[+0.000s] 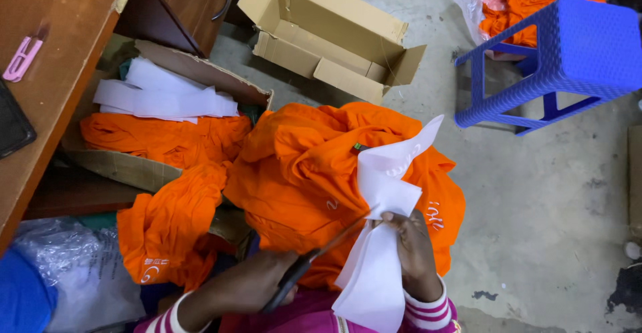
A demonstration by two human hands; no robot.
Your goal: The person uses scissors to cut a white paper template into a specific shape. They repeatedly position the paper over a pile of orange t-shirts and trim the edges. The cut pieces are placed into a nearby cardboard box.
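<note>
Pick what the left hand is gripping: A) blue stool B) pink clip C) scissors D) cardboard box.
C: the left hand grips dark-handled scissors whose blades reach the white sheet pinched by the right hand.

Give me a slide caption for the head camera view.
Left hand works scissors into a white sheet held by the right hand over orange garments.

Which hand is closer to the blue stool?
The right hand. It holds the white sheet below and left of the blue stool. The left hand, gripping the scissors, is farther left, with the orange cloth between.
</note>
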